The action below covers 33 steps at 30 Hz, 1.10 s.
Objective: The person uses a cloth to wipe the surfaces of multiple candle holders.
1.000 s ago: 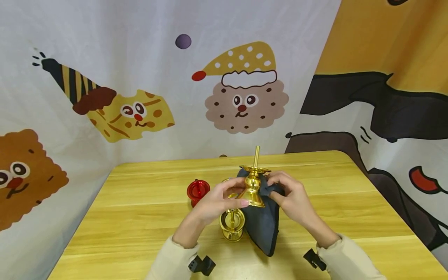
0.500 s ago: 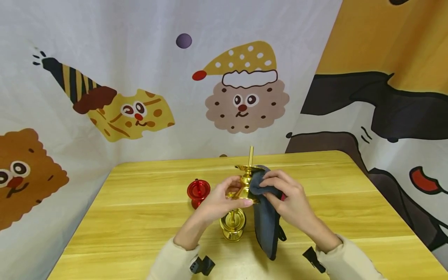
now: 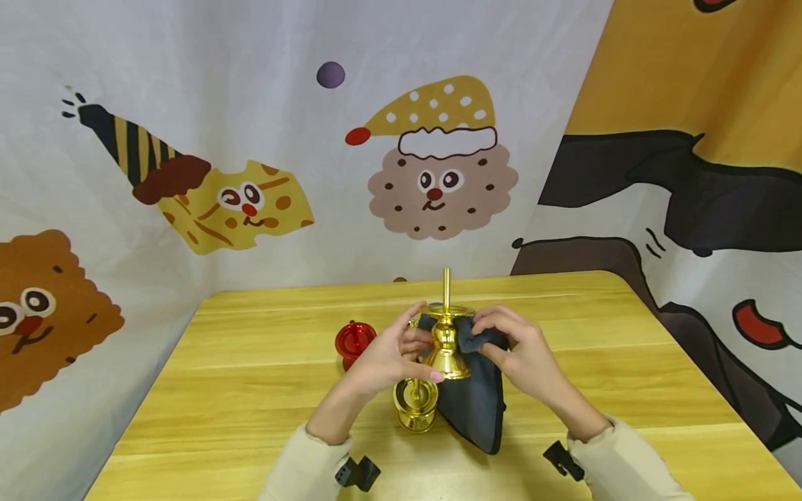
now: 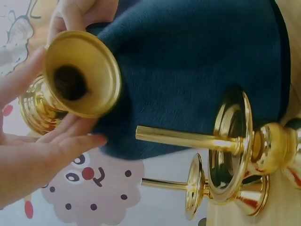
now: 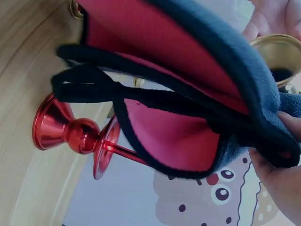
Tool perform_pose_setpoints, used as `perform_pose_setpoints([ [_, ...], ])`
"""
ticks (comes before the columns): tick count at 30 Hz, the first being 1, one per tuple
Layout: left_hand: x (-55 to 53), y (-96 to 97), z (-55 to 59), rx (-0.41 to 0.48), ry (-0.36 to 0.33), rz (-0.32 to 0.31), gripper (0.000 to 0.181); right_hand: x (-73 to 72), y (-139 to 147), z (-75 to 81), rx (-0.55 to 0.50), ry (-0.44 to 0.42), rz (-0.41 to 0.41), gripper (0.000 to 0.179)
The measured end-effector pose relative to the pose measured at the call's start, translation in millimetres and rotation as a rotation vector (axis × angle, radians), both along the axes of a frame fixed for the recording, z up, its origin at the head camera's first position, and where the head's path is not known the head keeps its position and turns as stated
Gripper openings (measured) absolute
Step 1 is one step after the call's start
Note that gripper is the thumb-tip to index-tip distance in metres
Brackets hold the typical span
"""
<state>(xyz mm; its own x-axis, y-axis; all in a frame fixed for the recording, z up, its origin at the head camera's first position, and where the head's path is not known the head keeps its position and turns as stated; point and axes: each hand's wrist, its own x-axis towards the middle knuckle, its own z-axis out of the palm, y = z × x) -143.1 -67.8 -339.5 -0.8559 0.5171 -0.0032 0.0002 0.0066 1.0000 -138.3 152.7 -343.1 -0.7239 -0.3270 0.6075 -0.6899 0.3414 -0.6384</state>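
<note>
My left hand (image 3: 388, 355) holds a gold candlestick (image 3: 446, 348) upright above the table, its thumb at the flared base. In the left wrist view the hollow underside of that base (image 4: 87, 73) faces the camera. My right hand (image 3: 523, 355) pinches a bunched part of a dark blue-grey cloth (image 3: 473, 410) against the candlestick's right side, and the rest hangs down. Black edging and a pink inner side (image 5: 174, 134) of the cloth show in the right wrist view. Below my left hand stands another gold candlestick (image 3: 416, 410).
A red candlestick (image 3: 354, 341) stands left of my left hand. One more gold candlestick (image 4: 195, 186) appears behind the nearer one in the left wrist view, mostly hidden in the head view. Behind the wooden table (image 3: 263, 390) hangs a printed curtain (image 3: 282, 125).
The held candlestick has shifted left and slightly down. The cloth's bunched part came across its front half a second ago and now lies at its right side. The standing candlesticks have not moved.
</note>
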Motion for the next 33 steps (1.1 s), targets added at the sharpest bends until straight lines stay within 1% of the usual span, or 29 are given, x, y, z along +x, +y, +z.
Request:
perform_pose_setpoints([
  [3,-0.9,-0.3,0.8,-0.109,0.083,0.019,0.096,-2.0,0,-2.1,0.02,0.015,-0.014,0.034],
  [5,-1.2,-1.1,2.1,-0.18,0.123,0.032,0.094,-2.0,0,-3.3,0.034,0.015,-0.025,0.034],
  [8,-2.7,-3.2,6.4,-0.272,0.156,0.051,0.084,-1.7,0,-3.9,0.043,0.001,-0.038,0.033],
  [9,-3.5,-3.6,8.1,-0.276,0.151,0.057,0.078,-1.5,0,-3.9,0.041,-0.004,-0.041,0.033],
  [10,-4.6,-3.7,10.0,-0.261,0.133,0.07,0.07,-1.2,0,-3.7,0.039,-0.008,-0.043,0.033],
  [11,-6.1,-3.5,11.9,-0.227,0.105,0.085,0.062,-1.0,0,-3.4,0.039,-0.008,-0.043,0.033],
  [13,-9.4,-1.9,14.6,-0.138,0.045,0.125,0.047,-0.7,0,-2.8,0.043,0.003,-0.035,0.034],
  [15,-12.4,0.8,16.5,-0.036,-0.041,0.171,0.037,-0.6,0,-2.5,0.054,0.025,-0.027,0.035],
  [16,-13.8,2.1,17.2,-0.001,-0.077,0.194,0.033,-0.6,0,-2.2,0.062,0.036,-0.027,0.036],
  [18,-16.2,3.3,18.2,0.031,-0.115,0.22,0.03,-0.6,0,-1.8,0.072,0.052,-0.025,0.036],
  [20,-18.4,2.8,20.1,0.045,-0.131,0.238,0.028,-0.5,2,-0.7,0.078,0.052,-0.026,0.037],
  [22,-21.7,0.7,23.2,0.065,-0.132,0.252,0.027,-0.3,6,1.9,0.077,0.05,-0.031,0.037],
  [25,-29.3,-3.3,29.6,0.106,-0.124,0.283,0.026,0.4,15,7.7,0.057,0.042,-0.037,0.037],
  [29,-43.8,-10.8,33.9,0.153,-0.123,0.358,0.026,1.1,29,16.4,0.032,0.026,-0.062,0.038],
  [33,-58.2,-17.7,31.1,0.169,-0.121,0.44,0.028,0.3,44,23.4,0.036,0.01,-0.112,0.038],
])
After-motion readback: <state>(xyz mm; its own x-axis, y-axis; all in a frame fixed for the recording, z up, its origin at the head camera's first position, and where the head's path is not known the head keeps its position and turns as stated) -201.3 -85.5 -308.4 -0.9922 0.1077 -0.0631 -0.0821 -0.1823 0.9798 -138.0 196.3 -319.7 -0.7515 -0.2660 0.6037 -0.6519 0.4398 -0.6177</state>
